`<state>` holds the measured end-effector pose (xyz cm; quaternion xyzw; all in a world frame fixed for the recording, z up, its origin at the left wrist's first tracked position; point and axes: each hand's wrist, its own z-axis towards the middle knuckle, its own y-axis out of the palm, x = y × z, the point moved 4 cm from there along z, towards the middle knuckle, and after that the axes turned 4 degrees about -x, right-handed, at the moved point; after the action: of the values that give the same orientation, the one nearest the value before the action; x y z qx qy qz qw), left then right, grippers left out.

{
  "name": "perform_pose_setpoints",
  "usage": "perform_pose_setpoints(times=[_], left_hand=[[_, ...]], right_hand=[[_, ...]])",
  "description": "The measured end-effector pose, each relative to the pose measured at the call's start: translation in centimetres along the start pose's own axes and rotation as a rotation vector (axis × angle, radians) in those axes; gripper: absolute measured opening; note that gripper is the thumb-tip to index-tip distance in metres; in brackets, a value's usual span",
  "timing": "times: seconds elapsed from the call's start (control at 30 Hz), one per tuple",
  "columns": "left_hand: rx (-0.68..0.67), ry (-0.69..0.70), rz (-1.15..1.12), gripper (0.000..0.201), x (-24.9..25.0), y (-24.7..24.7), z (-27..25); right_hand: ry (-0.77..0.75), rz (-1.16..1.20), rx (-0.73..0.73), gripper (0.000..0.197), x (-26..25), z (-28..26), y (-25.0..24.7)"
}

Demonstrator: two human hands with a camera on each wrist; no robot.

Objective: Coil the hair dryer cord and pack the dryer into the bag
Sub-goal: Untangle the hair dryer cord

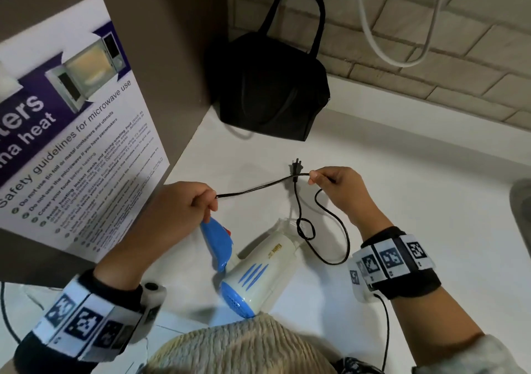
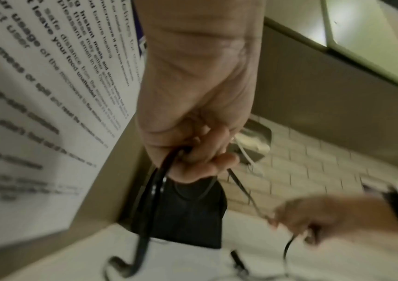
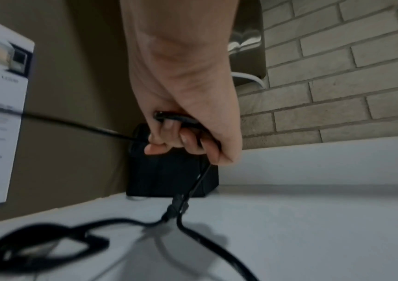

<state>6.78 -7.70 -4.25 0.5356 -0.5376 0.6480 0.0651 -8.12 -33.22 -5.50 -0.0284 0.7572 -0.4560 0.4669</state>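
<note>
On counter [image 1: 402,172]: dryer [image 1: 258,264] lying | left hand [image 1: 189,204], right hand [image 1: 339,189] grip: both pinching cord [image 1: 258,188] | bag [image 1: 273,92] behind

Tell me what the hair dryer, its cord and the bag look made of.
Hair dryer: hard plastic, cream and blue, smooth with a slight sheen. Cord: thin black flexible sheath, probably rubber or PVC; it sags and loops. Bag: matte black fabric, soft and creased, likely.

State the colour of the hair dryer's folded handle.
Blue. The handle joins a cream hair dryer body; the head view shows it best.
</note>
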Motion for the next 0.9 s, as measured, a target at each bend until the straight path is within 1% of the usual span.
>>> perform_pose_setpoints(times=[0.07,0.1,0.17,0.23,0.27,0.3,0.33,0.4,0.43,0.5,0.57,0.6,0.73,0.8,0.9], left_hand=[[0.078,0.023,0.227,0.029,-0.4,0.8,0.6],[0.114,0.085,0.358,0.026,0.1,1.4,0.8],[0.151,0.22,0.594,0.035,2.0,3.0,1.2],[0.175,0.359,0.683,0.048,4.9,4.6,1.4],[0.154,0.428,0.681,0.053,6.2,5.4,1.5],[0.124,0.479,0.645,0.056,7.6,6.0,1.4],[0.091,0.496,0.588,0.057,8.8,6.3,1.4],[0.072,0.469,0.455,0.055,9.9,6.1,2.0],[0.071,0.458,0.384,0.052,10.0,5.8,2.2],[0.069,0.481,0.193,0.045,9.8,4.9,2.4],[0.059,0.482,-0.032,0.033,9.5,3.9,2.4],[0.041,0.456,-0.118,0.028,9.4,3.5,2.4],[-0.05,0.344,-0.376,0.031,9.8,1.7,2.2],[-0.052,0.288,-0.459,0.034,9.6,1.1,2.2],[-0.046,0.267,-0.538,0.037,9.6,0.9,2.3]], right_hand=[[-0.031,-0.082,-0.001,0.027,-1.1,-0.6,-0.8],[-0.058,-0.129,-0.013,0.028,-1.8,-0.9,-1.0],[-0.104,-0.215,-0.056,0.029,-3.6,-1.7,-1.0],[-0.133,-0.259,-0.09,0.03,-5.3,-2.7,-0.9],[-0.147,-0.257,-0.114,0.03,-6.0,-3.1,-0.8],[-0.154,-0.22,-0.151,0.03,-6.6,-3.6,-0.7],[-0.144,-0.148,-0.197,0.03,-7.1,-4.1,-0.7],[-0.072,0.043,-0.285,0.036,-7.4,-4.9,-0.9],[-0.028,0.129,-0.32,0.04,-7.3,-5.2,-1.1],[0.029,0.288,-0.373,0.049,-7.0,-5.4,-1.8],[0.054,0.425,-0.39,0.056,-6.6,-5.3,-2.6],[0.058,0.45,-0.388,0.059,-6.3,-5.3,-3.0],[0.008,0.359,-0.372,0.072,-5.7,-5.3,-4.2],[-0.018,0.352,-0.364,0.074,-5.8,-5.3,-4.3],[-0.077,0.35,-0.38,0.072,-6.3,-5.3,-4.0]])
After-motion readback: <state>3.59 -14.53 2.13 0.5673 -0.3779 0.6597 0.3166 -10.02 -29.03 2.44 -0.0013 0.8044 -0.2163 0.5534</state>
